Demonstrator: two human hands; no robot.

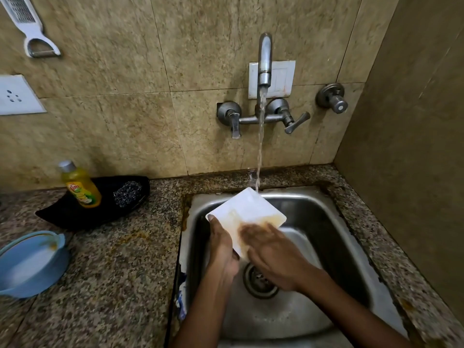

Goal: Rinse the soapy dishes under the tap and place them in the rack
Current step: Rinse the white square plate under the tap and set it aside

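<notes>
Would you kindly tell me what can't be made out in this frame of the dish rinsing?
- Head view: the right hand is motion-blurred, so its contact with the white square plate is unclear.
- The left hand covers the plate's left edge.
- The drying rack is out of view.
- The blue bowl is cut off by the left edge.

The plate (247, 212) sits over the sink (324, 222) below the tap (265, 61), bottle (81, 185) left on the counter (120, 267).

"Vim" on the yellow bottle (81, 187)
</notes>
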